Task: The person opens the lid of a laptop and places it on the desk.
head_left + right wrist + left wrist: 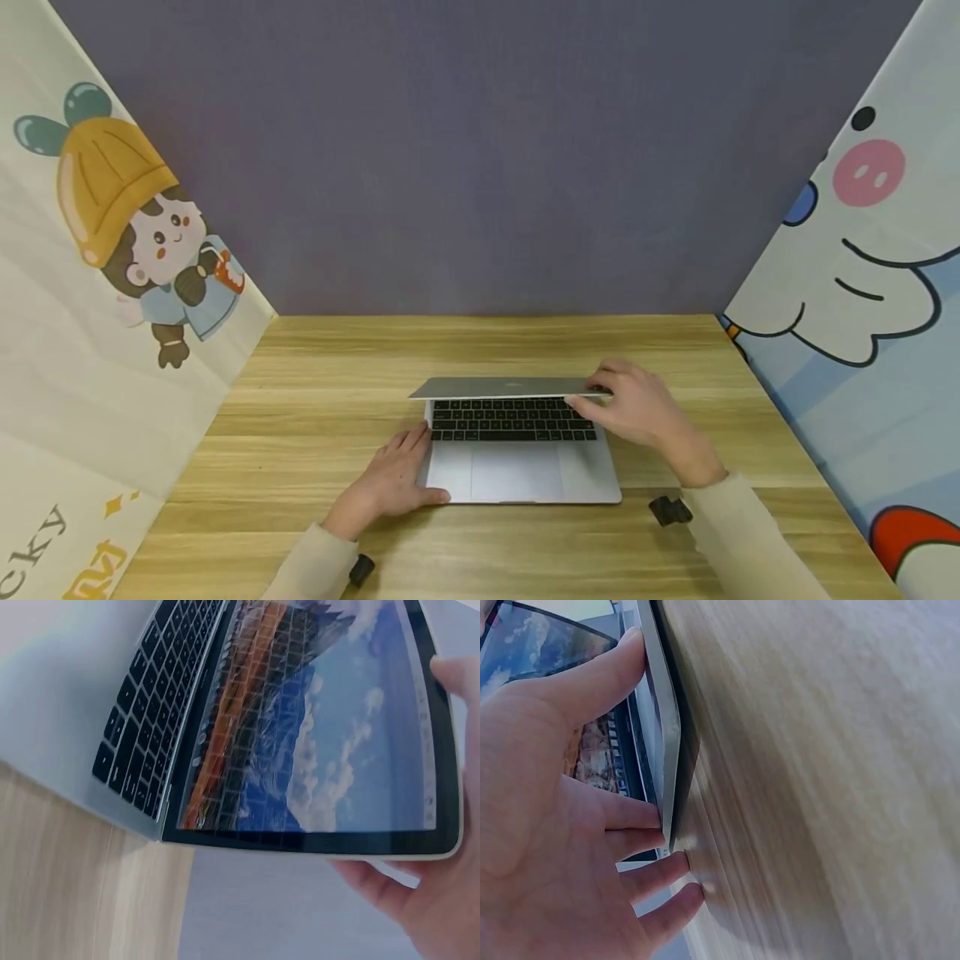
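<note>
A silver laptop (517,479) lies on the wooden table with its lid (487,387) partly raised, tilted over the black keyboard (154,705). My right hand (637,408) pinches the lid's right corner, thumb on the screen side and fingers behind it. Lit on the inside of the lid is the screen (345,757), with a mountain and cloud picture. At the base's left side, my left hand (393,479) touches the edge with fingers extended and its thumb (592,682) spread to the front left corner.
The wooden table (322,358) meets a grey-purple panel (487,167) at the back. Cartoon-printed walls stand left (60,375) and right (825,292). A small black device (670,511) sits at the right sleeve, another (362,571) at the left sleeve.
</note>
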Available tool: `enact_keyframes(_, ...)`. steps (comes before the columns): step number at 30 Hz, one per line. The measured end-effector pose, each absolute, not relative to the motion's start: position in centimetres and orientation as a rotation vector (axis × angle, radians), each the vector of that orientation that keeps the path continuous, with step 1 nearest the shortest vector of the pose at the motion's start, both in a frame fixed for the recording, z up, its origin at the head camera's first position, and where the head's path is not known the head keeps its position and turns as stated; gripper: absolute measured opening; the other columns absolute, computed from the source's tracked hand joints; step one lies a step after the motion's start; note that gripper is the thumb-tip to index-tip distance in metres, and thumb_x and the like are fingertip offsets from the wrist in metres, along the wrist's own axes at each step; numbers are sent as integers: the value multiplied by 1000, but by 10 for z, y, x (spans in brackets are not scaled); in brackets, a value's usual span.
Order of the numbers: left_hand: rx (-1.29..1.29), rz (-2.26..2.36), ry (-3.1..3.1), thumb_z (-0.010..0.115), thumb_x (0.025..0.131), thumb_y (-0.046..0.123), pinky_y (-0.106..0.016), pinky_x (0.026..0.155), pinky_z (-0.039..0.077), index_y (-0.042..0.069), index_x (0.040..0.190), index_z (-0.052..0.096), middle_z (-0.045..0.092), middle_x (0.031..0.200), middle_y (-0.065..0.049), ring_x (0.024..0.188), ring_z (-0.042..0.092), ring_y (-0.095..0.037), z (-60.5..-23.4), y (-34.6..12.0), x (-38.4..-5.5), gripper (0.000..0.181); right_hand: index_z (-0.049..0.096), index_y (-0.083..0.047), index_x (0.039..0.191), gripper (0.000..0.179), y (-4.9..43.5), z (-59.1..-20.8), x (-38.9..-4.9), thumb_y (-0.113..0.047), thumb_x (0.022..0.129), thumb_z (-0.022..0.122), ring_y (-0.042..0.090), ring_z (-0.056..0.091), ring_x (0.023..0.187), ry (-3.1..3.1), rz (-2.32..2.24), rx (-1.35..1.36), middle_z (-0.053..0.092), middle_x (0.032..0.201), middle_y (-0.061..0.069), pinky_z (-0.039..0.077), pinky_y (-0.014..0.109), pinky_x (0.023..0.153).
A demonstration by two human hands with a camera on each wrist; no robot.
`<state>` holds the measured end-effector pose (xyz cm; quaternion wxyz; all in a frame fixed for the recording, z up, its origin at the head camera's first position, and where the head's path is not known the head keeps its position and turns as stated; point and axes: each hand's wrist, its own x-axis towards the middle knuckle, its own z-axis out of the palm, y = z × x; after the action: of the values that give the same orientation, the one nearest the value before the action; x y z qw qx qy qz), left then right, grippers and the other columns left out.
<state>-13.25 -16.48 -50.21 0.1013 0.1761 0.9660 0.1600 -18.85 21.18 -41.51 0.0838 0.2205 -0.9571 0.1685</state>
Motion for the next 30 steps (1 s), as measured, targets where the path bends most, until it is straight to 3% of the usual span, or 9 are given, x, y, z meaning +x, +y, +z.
enact_keyframes(6,512,470,2847,75,81,63,-64,114,31,-7,154,34,28,163,-23,144,31,-48,-502,-164,-132,109,72,-11,84,27,206,-419,-191,-37,86,78,16,55,74,-2473,569,773,63,84,-1,49,36,63)
enact_keyframes(14,505,481,2839,76,81,61,-64,114,31,-8,153,35,28,162,-24,144,31,-48,-499,-164,-132,107,70,-4,77,32,189,-423,-197,-35,86,72,20,52,67,-2178,565,826,61,75,5,45,40,60)
enact_keyframes(22,500,500,2829,76,81,62,-64,114,31,-7,154,34,28,162,-24,145,31,-47,-497,-164,-130,109,67,-5,74,27,163,-412,-196,-26,77,84,27,52,67,-2147,470,761,58,74,6,46,43,61)
enact_keyframes(30,487,510,2812,75,81,62,-62,115,30,-7,154,33,27,163,-24,146,30,-46,-494,-165,-129,109,66,-4,73,29,140,-402,-196,-24,75,87,30,52,67,-2117,418,724,58,74,7,44,43,60)
